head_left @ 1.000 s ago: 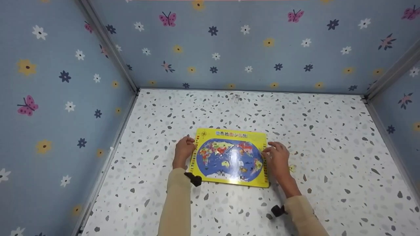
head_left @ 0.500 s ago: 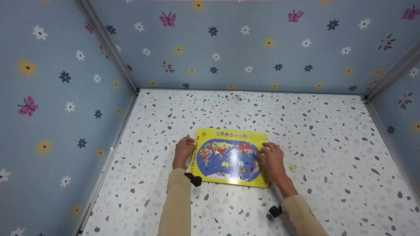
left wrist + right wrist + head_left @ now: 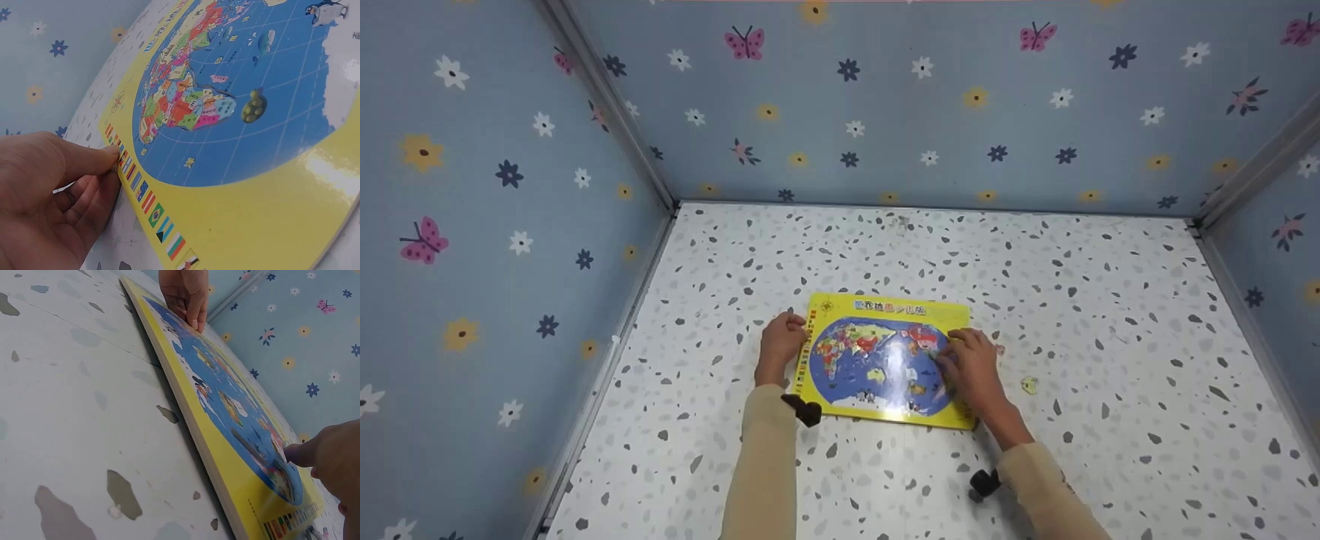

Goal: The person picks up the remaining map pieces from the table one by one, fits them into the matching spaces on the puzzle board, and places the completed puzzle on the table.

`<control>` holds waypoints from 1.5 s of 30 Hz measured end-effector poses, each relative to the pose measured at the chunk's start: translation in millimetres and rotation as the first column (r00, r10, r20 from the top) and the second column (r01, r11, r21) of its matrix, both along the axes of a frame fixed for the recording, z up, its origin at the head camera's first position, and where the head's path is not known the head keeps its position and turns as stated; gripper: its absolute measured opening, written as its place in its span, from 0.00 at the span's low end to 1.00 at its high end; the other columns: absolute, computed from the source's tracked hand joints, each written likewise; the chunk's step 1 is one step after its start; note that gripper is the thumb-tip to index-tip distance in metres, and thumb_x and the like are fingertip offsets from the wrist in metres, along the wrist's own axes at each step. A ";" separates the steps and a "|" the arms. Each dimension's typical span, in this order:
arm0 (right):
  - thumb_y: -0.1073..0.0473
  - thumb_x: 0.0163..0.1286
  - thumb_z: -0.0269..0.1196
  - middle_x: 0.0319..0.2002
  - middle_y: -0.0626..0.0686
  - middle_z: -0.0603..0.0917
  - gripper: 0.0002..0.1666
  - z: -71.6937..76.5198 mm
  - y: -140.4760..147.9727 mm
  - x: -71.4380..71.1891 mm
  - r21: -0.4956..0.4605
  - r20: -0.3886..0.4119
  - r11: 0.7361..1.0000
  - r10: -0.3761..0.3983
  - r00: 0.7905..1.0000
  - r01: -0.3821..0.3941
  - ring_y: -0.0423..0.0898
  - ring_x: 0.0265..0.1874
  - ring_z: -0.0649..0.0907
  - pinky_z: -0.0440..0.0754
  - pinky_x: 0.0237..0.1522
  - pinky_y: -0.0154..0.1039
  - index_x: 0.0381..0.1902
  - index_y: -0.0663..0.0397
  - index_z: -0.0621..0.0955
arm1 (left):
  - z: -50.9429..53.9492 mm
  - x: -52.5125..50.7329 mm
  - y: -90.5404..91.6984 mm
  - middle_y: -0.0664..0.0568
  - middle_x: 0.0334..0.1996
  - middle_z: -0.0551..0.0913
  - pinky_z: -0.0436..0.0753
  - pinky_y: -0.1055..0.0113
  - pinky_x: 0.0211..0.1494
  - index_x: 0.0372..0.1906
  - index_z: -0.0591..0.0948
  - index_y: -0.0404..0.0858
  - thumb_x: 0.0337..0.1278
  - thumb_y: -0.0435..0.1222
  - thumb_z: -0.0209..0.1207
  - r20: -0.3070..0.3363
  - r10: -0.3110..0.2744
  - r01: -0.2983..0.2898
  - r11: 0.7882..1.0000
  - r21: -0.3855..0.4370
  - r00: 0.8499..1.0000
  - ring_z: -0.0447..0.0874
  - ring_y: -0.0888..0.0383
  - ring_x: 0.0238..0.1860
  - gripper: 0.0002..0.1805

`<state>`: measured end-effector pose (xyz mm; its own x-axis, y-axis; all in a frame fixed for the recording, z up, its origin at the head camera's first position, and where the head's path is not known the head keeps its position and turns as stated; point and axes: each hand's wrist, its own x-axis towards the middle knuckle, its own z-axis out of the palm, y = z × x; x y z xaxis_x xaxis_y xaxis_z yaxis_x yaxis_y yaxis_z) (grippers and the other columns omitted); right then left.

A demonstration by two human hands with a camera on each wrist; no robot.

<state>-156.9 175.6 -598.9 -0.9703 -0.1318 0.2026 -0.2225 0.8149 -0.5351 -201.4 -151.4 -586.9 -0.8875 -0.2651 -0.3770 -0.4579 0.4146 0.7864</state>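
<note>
A yellow-bordered world map board (image 3: 847,390) lies flat on the table. At its left edge, the left hand (image 3: 781,349) pinches the border between thumb and fingers; the left wrist view shows the thumb (image 3: 107,157) on top beside a row of flags. The right hand (image 3: 976,371) is over the right side of the map, fingers extended and slightly bent. In the right wrist view, the right thumb (image 3: 301,453) touches the map's surface; the other fingertips are mostly hidden, and whether they hold a small piece cannot be told.
A small yellow-green piece (image 3: 1029,385) lies on the speckled table (image 3: 1110,315) to the right of the board. A small pinkish thing (image 3: 1000,349) shows just beside the right hand. Flower-patterned panels stand at the back and both sides.
My right hand has moved left from the board's right border onto the map, uncovering the yellow-green piece more fully. The left hand and board have stayed put.
</note>
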 end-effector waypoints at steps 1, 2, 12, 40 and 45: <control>0.57 0.64 0.65 0.55 0.54 0.78 0.05 -0.7 -0.2 -0.1 0.001 0.000 1.000 0.002 1.000 -0.002 0.52 0.62 0.69 0.58 0.65 0.54 0.30 0.52 0.84 | 0.0 0.4 0.0 0.47 0.41 0.79 0.74 0.61 0.50 0.48 0.78 0.39 0.58 0.33 0.57 -0.002 -0.001 0.001 1.000 0.001 1.000 0.75 0.53 0.42 0.13; 0.57 0.64 0.65 0.55 0.54 0.78 0.05 -1.5 -0.4 -0.1 0.003 0.002 1.000 0.004 1.000 -0.004 0.52 0.62 0.69 0.58 0.65 0.54 0.30 0.52 0.84 | -0.5 0.5 -0.1 0.47 0.41 0.79 0.74 0.60 0.50 0.48 0.78 0.39 0.58 0.33 0.57 -0.005 -0.003 0.003 1.000 0.001 1.000 0.75 0.53 0.42 0.13; 0.56 0.65 0.64 0.56 0.52 0.77 0.05 -3.5 -2.4 0.3 0.032 0.003 0.999 -0.010 1.000 0.010 0.51 0.63 0.67 0.57 0.66 0.53 0.33 0.50 0.84 | -1.4 -0.5 0.7 0.47 0.41 0.78 0.74 0.59 0.52 0.49 0.77 0.40 0.59 0.34 0.57 0.015 0.020 -0.020 0.999 0.032 1.000 0.75 0.53 0.43 0.12; 0.58 0.63 0.66 0.52 0.53 0.78 0.03 -6.7 -3.7 1.7 0.047 -0.116 0.999 0.001 0.993 0.005 0.53 0.58 0.70 0.59 0.62 0.54 0.34 0.50 0.84 | -1.1 -1.1 1.5 0.47 0.42 0.78 0.74 0.59 0.51 0.48 0.78 0.39 0.57 0.33 0.57 0.007 0.012 -0.012 1.000 -0.010 1.000 0.76 0.53 0.43 0.13; 0.56 0.64 0.65 0.54 0.52 0.78 0.07 -7.6 -0.4 3.3 0.068 -0.102 0.998 0.022 0.995 -0.015 0.51 0.59 0.69 0.59 0.62 0.55 0.38 0.49 0.86 | -1.5 -1.2 1.1 0.48 0.42 0.78 0.74 0.59 0.52 0.48 0.77 0.40 0.57 0.33 0.57 0.023 0.021 -0.021 1.000 -0.002 1.000 0.75 0.53 0.43 0.13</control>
<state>-153.6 175.3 -606.4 -0.9421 -0.1659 0.2914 -0.2887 0.8435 -0.4529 -202.6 -150.3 -588.4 -0.8729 -0.2841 -0.3966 -0.4843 0.4064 0.7748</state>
